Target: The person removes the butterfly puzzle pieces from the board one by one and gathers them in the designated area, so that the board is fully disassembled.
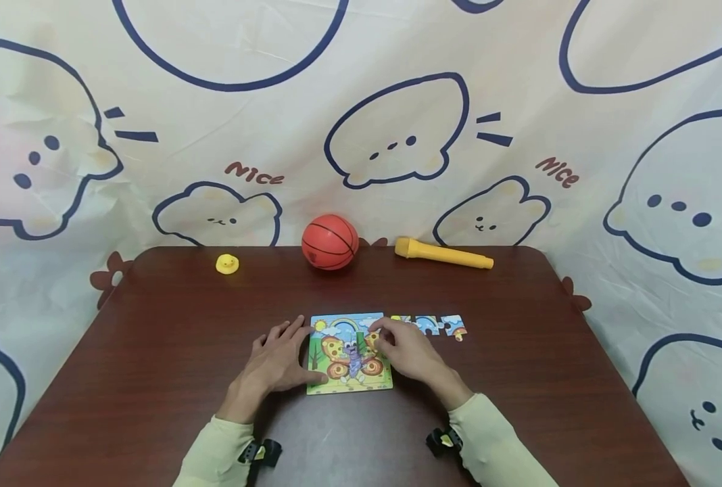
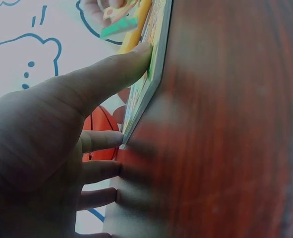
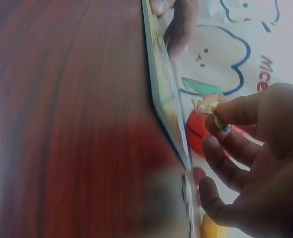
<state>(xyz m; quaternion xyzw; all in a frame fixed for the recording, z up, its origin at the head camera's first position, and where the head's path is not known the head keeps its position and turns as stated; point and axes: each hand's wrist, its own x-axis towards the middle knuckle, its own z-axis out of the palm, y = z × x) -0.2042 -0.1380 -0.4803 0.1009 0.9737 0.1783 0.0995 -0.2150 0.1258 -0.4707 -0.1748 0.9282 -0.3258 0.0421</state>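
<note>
A butterfly jigsaw puzzle [image 1: 351,387] lies flat on the table in the head view, most of its picture filled in. My left hand [image 1: 282,358] rests at its left side, thumb on the lower left corner and the other fingers spread along the edge and tabletop. Over the puzzle's upper right part, my right hand [image 1: 414,352] pinches a puzzle piece [image 3: 205,101] between thumb and index finger. That piece, green and orange, is tilted above the board in the right wrist view. Loose puzzle pieces [image 1: 454,326] lie just right of the board, partly behind the right hand.
Along the back edge of the brown table [image 1: 172,352] sit a yellow rubber duck [image 1: 227,264], a red toy basketball [image 1: 330,242] and a yellow toy microphone [image 1: 443,253]. A cloth printed with cartoon outlines [image 1: 300,135] hangs behind.
</note>
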